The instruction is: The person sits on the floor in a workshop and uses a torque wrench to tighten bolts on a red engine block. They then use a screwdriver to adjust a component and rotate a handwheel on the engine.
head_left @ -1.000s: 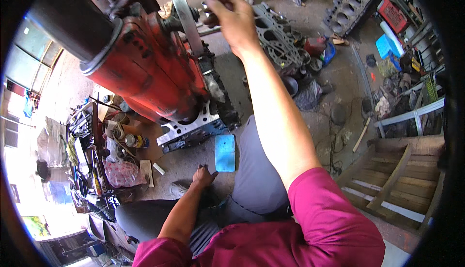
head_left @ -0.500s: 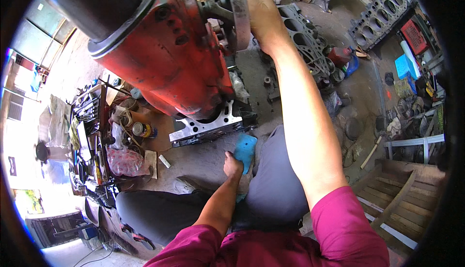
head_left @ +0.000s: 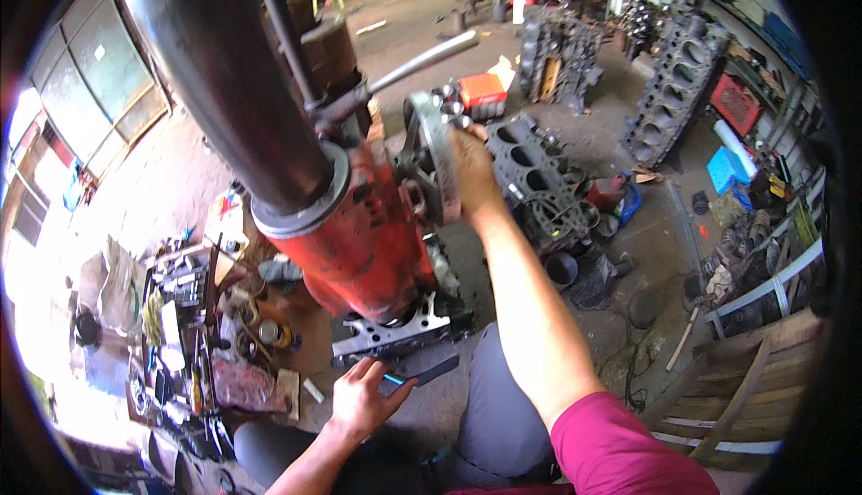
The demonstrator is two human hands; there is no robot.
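Note:
A red machine housing (head_left: 364, 253) with a thick black column (head_left: 233, 82) stands in front of me on a flat metal engine part (head_left: 391, 338) with holes. My right hand (head_left: 473, 172) is closed round the rim of a grey handwheel (head_left: 437, 158) on the machine's right side; some fingers are hidden. Below the metal part, my left hand (head_left: 361, 396) holds a thin flat slab (head_left: 435, 372), blue and dark, with its edge turned toward me. It looks like a phone, but its kind is not certain.
Right of the machine lies an engine block (head_left: 525, 167); another block (head_left: 673, 91) leans farther right. A red box (head_left: 483, 91) sits behind. Tools fill a tray (head_left: 211, 306) at left, by a plastic bag (head_left: 244, 385) and a can (head_left: 272, 333). A wooden crate (head_left: 754, 387) stands at right.
The view has tilted up, showing more floor beyond. My left hand has moved left and turned the slab from its blue face to its edge. My right hand stays on the handwheel.

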